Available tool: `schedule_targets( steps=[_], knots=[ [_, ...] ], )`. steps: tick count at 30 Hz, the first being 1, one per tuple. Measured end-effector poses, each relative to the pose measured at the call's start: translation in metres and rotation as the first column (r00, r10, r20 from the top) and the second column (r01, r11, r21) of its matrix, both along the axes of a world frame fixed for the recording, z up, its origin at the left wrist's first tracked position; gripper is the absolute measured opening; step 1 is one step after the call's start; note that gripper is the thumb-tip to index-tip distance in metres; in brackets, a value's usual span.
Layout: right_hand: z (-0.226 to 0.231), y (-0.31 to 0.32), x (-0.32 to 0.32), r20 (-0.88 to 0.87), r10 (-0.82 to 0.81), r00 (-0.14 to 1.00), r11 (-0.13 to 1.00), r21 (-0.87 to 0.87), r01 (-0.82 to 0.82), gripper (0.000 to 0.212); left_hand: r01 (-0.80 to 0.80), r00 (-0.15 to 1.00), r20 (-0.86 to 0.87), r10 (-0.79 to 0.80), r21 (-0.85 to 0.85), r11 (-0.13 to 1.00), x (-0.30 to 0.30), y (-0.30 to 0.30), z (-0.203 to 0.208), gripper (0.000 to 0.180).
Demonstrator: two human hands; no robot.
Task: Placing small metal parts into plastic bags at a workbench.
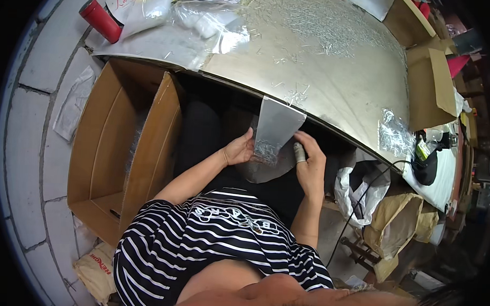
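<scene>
A clear plastic bag (278, 123) hangs down from the front edge of the metal-topped table, with small shiny wire pieces (267, 150) gathered in its bottom. My left hand (238, 149) cups the bag's lower left side, thumb raised, and its other fingers run partly hidden behind the bag. At the bag's right edge is my right hand (311, 167), fingers stretched towards it and thumb apart. A pale wrapping covers that thumb. Whether the right fingertips touch the bag I cannot tell.
The metal-topped table (334, 83) carries a spread of loose wire pieces (335, 32) and a red cylinder (100, 20). An open cardboard box (100, 137) stands on my left. To the right are a white plastic bag (362, 197), a dark cable (356, 208) and a brown sack (396, 226).
</scene>
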State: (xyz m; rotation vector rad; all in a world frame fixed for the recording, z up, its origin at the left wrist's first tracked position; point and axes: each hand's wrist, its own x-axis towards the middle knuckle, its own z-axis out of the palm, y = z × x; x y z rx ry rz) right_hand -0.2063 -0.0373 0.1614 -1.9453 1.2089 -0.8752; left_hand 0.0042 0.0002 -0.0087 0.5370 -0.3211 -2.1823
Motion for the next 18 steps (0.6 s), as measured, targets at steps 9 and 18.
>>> schedule_targets(
  steps=[9,18],
  knots=[
    [-0.034,0.024,0.010,0.015,0.075,0.997,0.997,-0.001,-0.075,0.033,0.005,0.934,0.354,0.051,-0.156,0.988,-0.005,0.013,0.013,0.049],
    [-0.037,0.014,0.023,-0.077,0.145,0.986,0.988,0.069,-0.140,0.029,0.014,0.886,0.460,0.061,-0.159,0.987,-0.004,0.016,0.023,0.048]
  ],
)
